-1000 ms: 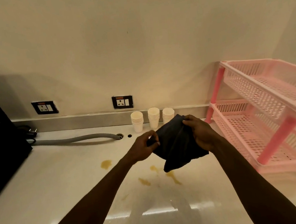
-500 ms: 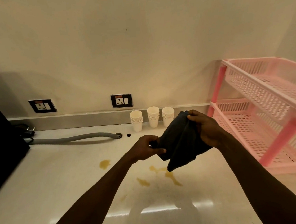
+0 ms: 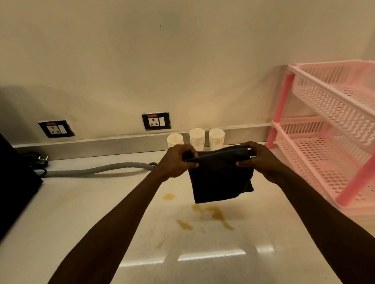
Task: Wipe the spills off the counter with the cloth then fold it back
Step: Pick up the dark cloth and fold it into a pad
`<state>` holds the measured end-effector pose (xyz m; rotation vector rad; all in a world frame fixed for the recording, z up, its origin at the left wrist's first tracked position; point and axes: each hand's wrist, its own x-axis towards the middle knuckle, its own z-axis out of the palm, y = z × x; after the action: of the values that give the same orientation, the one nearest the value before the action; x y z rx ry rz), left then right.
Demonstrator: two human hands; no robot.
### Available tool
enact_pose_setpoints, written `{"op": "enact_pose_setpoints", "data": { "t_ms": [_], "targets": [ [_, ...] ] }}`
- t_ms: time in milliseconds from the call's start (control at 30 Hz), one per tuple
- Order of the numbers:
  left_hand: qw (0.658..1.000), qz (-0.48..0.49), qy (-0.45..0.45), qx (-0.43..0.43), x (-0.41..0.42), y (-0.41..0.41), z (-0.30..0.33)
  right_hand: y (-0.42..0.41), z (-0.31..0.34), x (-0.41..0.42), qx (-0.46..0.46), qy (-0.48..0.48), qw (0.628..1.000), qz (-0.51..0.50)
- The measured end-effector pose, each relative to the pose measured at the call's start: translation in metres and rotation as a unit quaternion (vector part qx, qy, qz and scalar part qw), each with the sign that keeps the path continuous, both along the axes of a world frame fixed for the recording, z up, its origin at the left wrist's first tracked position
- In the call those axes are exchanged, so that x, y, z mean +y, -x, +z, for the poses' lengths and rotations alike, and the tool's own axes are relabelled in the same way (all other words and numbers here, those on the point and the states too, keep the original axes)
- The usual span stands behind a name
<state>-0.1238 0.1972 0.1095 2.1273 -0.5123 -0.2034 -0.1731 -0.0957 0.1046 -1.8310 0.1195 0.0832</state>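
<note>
A dark cloth (image 3: 220, 180) hangs in the air above the pale counter (image 3: 79, 221), spread into a rough square. My left hand (image 3: 176, 162) pinches its top left corner and my right hand (image 3: 258, 160) pinches its top right corner. Below the cloth, several yellow-brown spills mark the counter: a streak (image 3: 214, 213) under the cloth's lower edge, a small blot (image 3: 168, 196) to the left, and a smear (image 3: 185, 225) nearer me.
Three stacks of white paper cups (image 3: 197, 136) stand against the back wall behind the cloth. A pink two-tier plastic rack (image 3: 343, 149) fills the right side. A grey hose (image 3: 97, 169) runs along the back left, beside a black appliance (image 3: 0, 178). Two wall sockets (image 3: 156, 121) sit above.
The cloth was bunched between my hands; now my hands have drawn apart and it hangs spread out flat. The view has shifted slightly.
</note>
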Motion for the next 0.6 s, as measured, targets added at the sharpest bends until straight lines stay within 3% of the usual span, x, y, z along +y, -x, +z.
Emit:
{"op": "enact_pose_setpoints", "data": {
  "t_ms": [100,300,367,600],
  "targets": [
    [0.998,0.032,-0.028,-0.040,-0.008,-0.013,-0.003,-0.015,-0.007,0.007,0.000,0.026,1.000,0.003],
    [0.992,0.067,-0.038,-0.097,-0.019,-0.026,-0.016,-0.025,-0.024,0.019,-0.079,0.178,0.980,-0.052],
    [0.993,0.057,-0.064,-0.086,-0.016,-0.016,-0.033,-0.016,-0.040,0.018,-0.088,0.249,0.964,-0.024],
    [0.983,-0.041,-0.176,-0.015,-0.005,0.049,-0.125,0.037,-0.114,0.009,0.013,0.395,0.903,0.165]
  ]
}}
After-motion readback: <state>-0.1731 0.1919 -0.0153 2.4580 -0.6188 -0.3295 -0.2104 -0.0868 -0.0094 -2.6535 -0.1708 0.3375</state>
